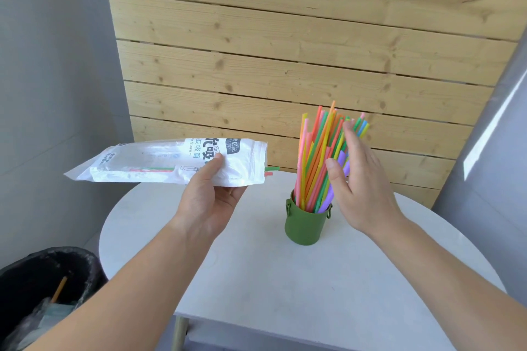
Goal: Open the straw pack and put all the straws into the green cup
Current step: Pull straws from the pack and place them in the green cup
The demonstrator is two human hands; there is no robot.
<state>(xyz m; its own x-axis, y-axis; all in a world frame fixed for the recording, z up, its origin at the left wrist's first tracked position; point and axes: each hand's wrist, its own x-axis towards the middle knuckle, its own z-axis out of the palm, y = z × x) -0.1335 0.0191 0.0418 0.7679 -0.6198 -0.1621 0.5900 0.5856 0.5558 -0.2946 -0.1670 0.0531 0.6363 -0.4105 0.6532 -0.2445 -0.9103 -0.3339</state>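
Black bin (42,279) near left of the white table (256,279). Left hand (208,194) grips the crumpled straw pack (159,162) (two straws (269,171) poke out right); right hand (359,179), fingers straight, partly hides bright straws (313,157) upright in the green cup (305,226), mid-table.

Not much kit to report from my end, just two bare arms. The left forearm (128,279) and right forearm (456,273) are uncovered right to the near edge. Left hand (209,194) and right hand (359,179) are bare too, thumbnails trimmed short.
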